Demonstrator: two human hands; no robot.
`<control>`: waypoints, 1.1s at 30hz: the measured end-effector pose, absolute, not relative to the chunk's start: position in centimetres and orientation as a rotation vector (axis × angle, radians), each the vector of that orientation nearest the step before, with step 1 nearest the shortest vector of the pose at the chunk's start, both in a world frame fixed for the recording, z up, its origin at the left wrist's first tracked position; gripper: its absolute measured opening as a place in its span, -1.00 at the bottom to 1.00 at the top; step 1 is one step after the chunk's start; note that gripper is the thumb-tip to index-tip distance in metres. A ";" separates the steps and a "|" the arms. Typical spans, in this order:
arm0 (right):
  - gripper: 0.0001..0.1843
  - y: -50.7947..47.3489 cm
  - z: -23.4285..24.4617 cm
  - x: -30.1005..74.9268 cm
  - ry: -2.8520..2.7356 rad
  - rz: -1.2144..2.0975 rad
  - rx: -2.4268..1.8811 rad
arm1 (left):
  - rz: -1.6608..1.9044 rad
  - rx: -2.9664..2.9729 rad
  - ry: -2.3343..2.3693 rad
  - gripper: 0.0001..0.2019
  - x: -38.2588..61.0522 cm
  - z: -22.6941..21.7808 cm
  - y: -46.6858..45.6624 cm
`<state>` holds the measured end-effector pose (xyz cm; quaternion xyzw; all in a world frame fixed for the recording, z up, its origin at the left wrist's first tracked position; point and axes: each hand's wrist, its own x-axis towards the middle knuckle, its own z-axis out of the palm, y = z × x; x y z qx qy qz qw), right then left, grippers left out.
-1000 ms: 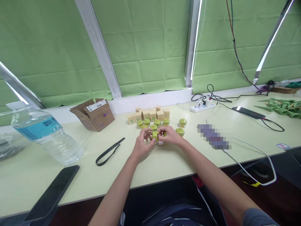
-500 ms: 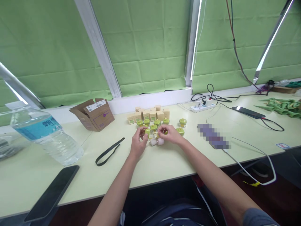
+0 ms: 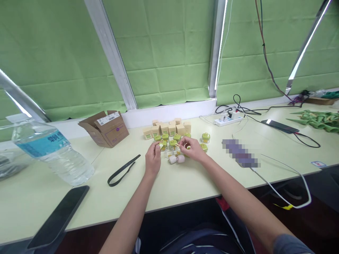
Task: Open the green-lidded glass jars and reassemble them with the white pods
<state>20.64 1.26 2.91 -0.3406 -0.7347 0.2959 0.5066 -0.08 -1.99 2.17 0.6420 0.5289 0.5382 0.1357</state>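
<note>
My left hand [image 3: 153,157] is closed, with a small green lid [image 3: 161,145] pinched at its fingertips. Across from it, my right hand [image 3: 191,147] pinches a thin, pale yellowish piece [image 3: 178,144] between thumb and forefinger; its exact kind is too small to tell. Between the hands stand small clear containers, at least one without a lid [image 3: 169,154]. Just in front of them lie a whitish rounded piece [image 3: 172,159] and a pinkish one [image 3: 180,159]. Several little jars with green lids [image 3: 206,137] sit behind and to the right, some partly hidden by my fingers.
Small cardboard boxes [image 3: 172,129] cluster behind the jars. An open carton [image 3: 111,130], a water bottle [image 3: 53,148], a black strap [image 3: 119,174] and a phone [image 3: 59,215] are on the left. To the right are a power strip [image 3: 228,120], cables and another phone [image 3: 279,126].
My left hand has drawn slightly left and turned, so the green lid shows more edge-on. My right hand has shifted a little, and the pale piece at its fingertips shows more plainly.
</note>
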 end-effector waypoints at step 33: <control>-0.86 2.6 2.2 22.2 -2.089 0.467 -0.813 | 1.367 2.236 1.639 -0.92 0.0 2.1 -2.2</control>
